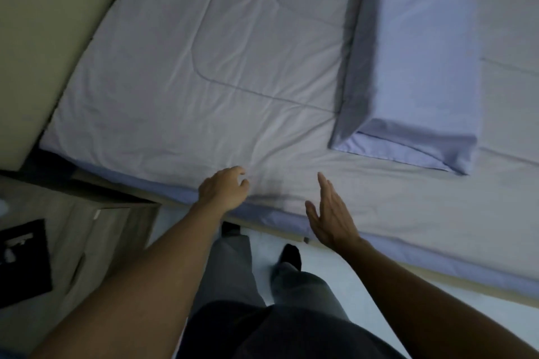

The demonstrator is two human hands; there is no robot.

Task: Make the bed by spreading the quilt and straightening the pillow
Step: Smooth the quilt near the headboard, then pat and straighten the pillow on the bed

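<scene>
A pale grey quilt [204, 73] lies spread over the bed, lightly creased, its near edge along the mattress side. On it at the upper right rests a light blue pillow [417, 61], set at a slight angle. My left hand [224, 188] hovers at the quilt's near edge with loosely curled fingers and holds nothing. Straight-fingered and empty, my right hand [329, 213] is just above the same edge, palm turned left. The pillow sits well beyond both hands.
A beige headboard or wall panel [49, 38] borders the bed at the left. A wooden bedside table [96, 221] with a black object [23, 259] stands at lower left. My legs and dark shoes are on the pale floor [379, 300] beside the bed.
</scene>
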